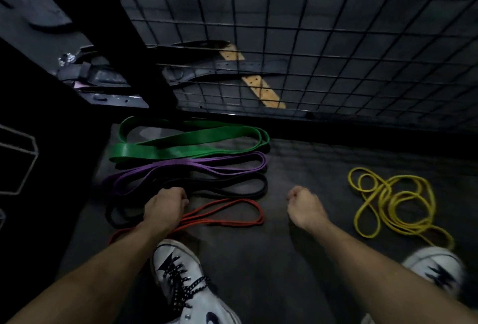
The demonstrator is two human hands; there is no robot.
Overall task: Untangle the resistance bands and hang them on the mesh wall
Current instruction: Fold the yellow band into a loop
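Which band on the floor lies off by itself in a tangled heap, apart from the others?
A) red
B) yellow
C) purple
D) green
B: the yellow band lies coiled and knotted alone on the right, while the green band, purple band and red band lie stretched out side by side on the left.
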